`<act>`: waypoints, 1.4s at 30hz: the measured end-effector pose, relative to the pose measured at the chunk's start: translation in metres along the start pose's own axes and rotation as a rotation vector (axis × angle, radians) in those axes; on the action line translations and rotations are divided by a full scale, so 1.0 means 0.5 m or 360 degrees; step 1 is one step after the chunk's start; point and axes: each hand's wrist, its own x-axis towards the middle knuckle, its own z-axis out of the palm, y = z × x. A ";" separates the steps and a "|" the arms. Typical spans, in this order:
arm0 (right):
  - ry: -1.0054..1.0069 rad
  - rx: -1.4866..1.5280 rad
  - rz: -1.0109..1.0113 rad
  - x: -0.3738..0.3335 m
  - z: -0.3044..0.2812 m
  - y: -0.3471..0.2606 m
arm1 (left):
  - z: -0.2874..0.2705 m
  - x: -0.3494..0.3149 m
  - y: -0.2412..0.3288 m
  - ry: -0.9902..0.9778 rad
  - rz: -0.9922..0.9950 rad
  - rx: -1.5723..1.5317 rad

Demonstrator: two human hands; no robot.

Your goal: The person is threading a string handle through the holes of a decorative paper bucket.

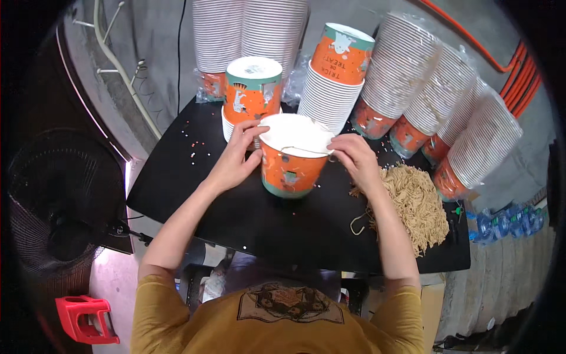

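An orange paper bucket (292, 176) with a green base band and a white inside stands upright on the black table. My left hand (239, 152) grips its left side, fingers at the rim and thumb lower on the wall. At the right rim, my right hand (358, 158) is closed in a pinch. A thin tan cord (303, 148) crosses the bucket's mouth near the front rim and runs to those right fingers. Exactly how its end sits between them is hard to see. Beside my right forearm lies a heap of tan cords (415, 206).
Upside-down bucket stacks, one topped by an orange bucket (253, 82) and one by another bucket (342, 56), stand behind. Plastic-wrapped stacks (401, 65) line the back right. A black fan (62, 221) stands left, a red stool (88, 318) below it. Small beads (194, 147) dot the table.
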 end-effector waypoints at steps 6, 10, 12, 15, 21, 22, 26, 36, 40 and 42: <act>0.0043 0.0507 0.0399 0.038 -0.010 -0.014 | -0.042 0.008 0.023 0.0117 -0.0065 -0.0336; 0.0001 0.1249 0.0883 0.061 0.010 0.004 | -0.078 0.027 0.017 0.0209 -0.0143 -0.0782; 0.0055 0.1682 0.1139 0.095 0.019 -0.015 | -0.097 0.038 0.028 0.0303 -0.0219 -0.0986; 0.0121 0.2252 0.1158 0.141 0.044 -0.003 | -0.126 0.052 0.024 0.0364 -0.0222 -0.1130; 0.0301 0.2842 0.1464 0.230 0.096 0.032 | -0.177 0.126 0.033 0.0229 0.0048 -0.0299; 0.0268 0.2879 0.1450 0.240 0.105 0.071 | -0.182 0.144 0.029 0.0218 0.0113 -0.0104; 0.0254 0.2876 0.1440 0.302 0.147 0.142 | -0.197 0.208 -0.007 0.0178 0.0153 -0.0214; 0.0333 0.2351 0.1156 0.376 0.242 0.173 | -0.203 0.235 -0.107 0.0191 -0.0035 -0.0306; 0.0320 0.2106 0.1352 0.390 0.279 0.152 | -0.204 0.228 -0.150 0.0216 -0.0081 -0.0304; 0.0302 0.1986 0.1358 0.387 0.292 0.155 | -0.197 0.222 -0.162 0.0214 -0.0073 -0.0397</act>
